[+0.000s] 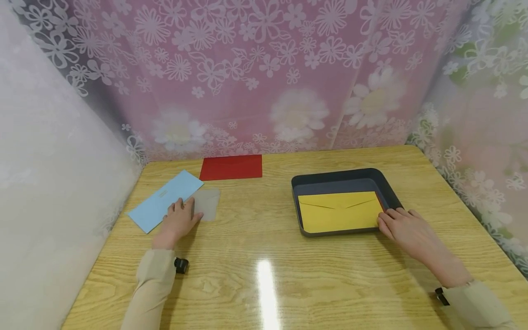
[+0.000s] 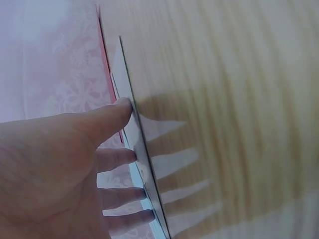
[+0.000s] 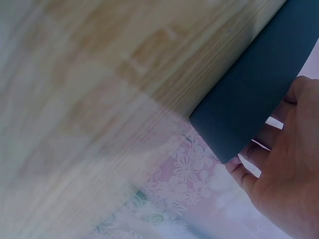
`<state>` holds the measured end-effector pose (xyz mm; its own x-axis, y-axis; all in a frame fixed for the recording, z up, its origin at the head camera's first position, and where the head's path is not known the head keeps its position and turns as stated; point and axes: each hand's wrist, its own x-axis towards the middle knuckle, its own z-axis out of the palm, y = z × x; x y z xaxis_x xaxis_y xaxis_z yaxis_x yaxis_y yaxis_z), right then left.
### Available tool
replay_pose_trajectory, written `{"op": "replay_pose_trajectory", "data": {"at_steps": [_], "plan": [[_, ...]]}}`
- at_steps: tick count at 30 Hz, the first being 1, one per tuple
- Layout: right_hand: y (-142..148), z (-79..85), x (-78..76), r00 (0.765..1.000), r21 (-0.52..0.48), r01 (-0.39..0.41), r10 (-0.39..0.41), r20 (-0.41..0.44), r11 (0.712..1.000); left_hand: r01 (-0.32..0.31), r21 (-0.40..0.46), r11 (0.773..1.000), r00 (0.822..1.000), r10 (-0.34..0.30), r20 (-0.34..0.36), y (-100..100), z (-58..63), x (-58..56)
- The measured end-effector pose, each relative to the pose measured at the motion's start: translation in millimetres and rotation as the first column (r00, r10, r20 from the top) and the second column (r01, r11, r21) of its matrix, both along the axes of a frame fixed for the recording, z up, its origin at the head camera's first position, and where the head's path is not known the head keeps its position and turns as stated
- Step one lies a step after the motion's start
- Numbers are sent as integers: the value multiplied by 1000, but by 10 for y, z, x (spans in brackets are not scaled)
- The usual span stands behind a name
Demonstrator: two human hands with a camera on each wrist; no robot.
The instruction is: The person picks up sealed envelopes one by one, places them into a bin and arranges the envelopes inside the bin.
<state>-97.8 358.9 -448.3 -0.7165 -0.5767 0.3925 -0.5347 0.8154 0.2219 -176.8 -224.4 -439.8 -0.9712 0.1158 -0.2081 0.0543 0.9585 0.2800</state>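
My left hand (image 1: 177, 222) rests its spread fingertips and thumb on a small whitish translucent envelope (image 1: 209, 201) at the left of the table; in the left wrist view the thumb (image 2: 117, 114) is at the envelope's edge. A long light blue envelope (image 1: 158, 201) lies slanted beside it, partly under the fingers. On the right, my right hand (image 1: 406, 231) grips the near right corner of a dark shallow tray (image 1: 296, 183), fingers bent over its rim, as the right wrist view shows on the tray's wall (image 3: 244, 104). A yellow envelope (image 1: 340, 215) lies in the tray, with a red edge showing behind it.
Behind the whitish envelope, a red envelope (image 1: 232, 167) lies at the far edge of the wooden table (image 1: 247, 247). Floral curtains (image 1: 247, 82) hang close around the back and sides. A strip of light reflects off the tabletop near the front.
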Motion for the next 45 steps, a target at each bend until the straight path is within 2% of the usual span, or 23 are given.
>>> {"op": "replay_pose_trajectory", "data": {"at_steps": [8, 20, 25, 34, 45], "plan": [[11, -14, -6, 1000, 0, 7, -7, 26, 1000, 41, -12, 999, 998, -41, -40, 97, 15, 84], [7, 5, 9, 999, 12, 18, -19, 46, 1000, 75, -29, 997, 996, -77, -49, 270, 4, 147], [6, 2, 10, 998, -2, 29, -29, 57, 1000, 102, -40, 994, 992, -105, -66, 342, -16, 167], [16, -13, 7, 999, 2, 27, -27, 46, 1000, 140, -35, 990, 986, -142, -87, 466, 19, 205], [9, -5, 11, 999, -20, 26, -25, 43, 999, 194, -35, 980, 975, -196, -100, 710, -25, 221]]}}
